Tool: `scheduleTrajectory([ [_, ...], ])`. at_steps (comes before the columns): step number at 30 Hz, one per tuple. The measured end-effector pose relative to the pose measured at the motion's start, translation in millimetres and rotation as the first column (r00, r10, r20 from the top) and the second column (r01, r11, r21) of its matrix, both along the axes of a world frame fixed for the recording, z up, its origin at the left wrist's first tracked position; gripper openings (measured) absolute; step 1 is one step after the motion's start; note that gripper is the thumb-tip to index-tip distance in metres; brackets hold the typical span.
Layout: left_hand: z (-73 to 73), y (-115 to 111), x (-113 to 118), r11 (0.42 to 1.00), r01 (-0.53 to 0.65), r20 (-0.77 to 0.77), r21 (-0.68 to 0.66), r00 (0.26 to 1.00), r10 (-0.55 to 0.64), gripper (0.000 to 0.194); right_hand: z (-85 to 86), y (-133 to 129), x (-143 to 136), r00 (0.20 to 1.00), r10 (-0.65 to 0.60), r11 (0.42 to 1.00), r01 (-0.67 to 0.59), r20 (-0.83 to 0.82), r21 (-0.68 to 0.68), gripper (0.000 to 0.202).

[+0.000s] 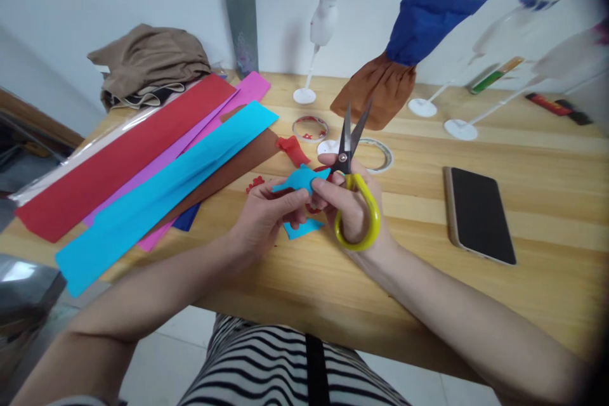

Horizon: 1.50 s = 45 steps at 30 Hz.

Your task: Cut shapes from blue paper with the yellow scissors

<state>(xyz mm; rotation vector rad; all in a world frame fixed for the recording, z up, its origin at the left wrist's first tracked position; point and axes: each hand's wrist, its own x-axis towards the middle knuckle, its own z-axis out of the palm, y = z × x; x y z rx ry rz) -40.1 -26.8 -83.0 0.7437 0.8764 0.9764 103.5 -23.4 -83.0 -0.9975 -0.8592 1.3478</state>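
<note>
Between both hands is a small cut piece of light-blue crepe paper (pixel 301 179). My left hand (pixel 269 212) pinches it from the left. My right hand (pixel 349 203) pinches its right end with thumb and finger, and also has yellow-handled scissors (pixel 358 184) hooked on it, blades parted and pointing up and away. Under the hands lies another light-blue scrap (pixel 304 228). Just beyond the paper sits a red scrap (pixel 294 151), and small red cut-outs (pixel 255 184) lie left of it.
Long paper strips in red (pixel 128 146), light blue (pixel 171 193) and other colours lie at left. Behind stand a flask (pixel 242 25) and small dress forms, one in a blue and brown paper dress (pixel 419 25). Tape rolls (pixel 380 155) lie mid-table; a phone (pixel 480 214) is at right.
</note>
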Motion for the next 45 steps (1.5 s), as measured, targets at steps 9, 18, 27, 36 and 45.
scheduleTrajectory([
  [9, 8.8, 2.7, -3.1, 0.998, -0.061, -0.078, 0.025, 0.995, 0.062, 0.031, -1.6, 2.5, 8.3, 0.989, 0.054, 0.997, -0.06, 0.136, 0.038, 0.042],
  [18, 7.6, 2.1, -1.5, 1.0, 0.025, -0.045, -0.018, 0.999, -0.026, 0.032, 1.9, 2.9, 6.9, 0.994, 0.003, 1.0, -0.005, 0.111, 0.017, 0.041],
  [27, 8.2, -1.2, 0.3, 0.998, -0.052, -0.073, 0.022, 0.996, 0.053, 0.03, -3.1, 2.5, 5.0, 0.992, -0.03, 0.998, 0.024, 0.126, 0.051, 0.039],
  [36, 7.4, 4.4, -1.9, 0.996, -0.075, -0.064, 0.041, 0.995, 0.078, 0.033, 2.9, 2.2, 5.0, 0.994, 0.03, 0.999, -0.033, 0.105, 0.03, 0.041],
  [45, 17.1, 15.8, -13.5, 0.989, -0.143, -0.067, 0.039, 0.987, 0.145, 0.024, 16.2, 22.5, 50.2, 0.838, 0.334, 0.909, -0.408, 0.432, 0.088, 0.061],
])
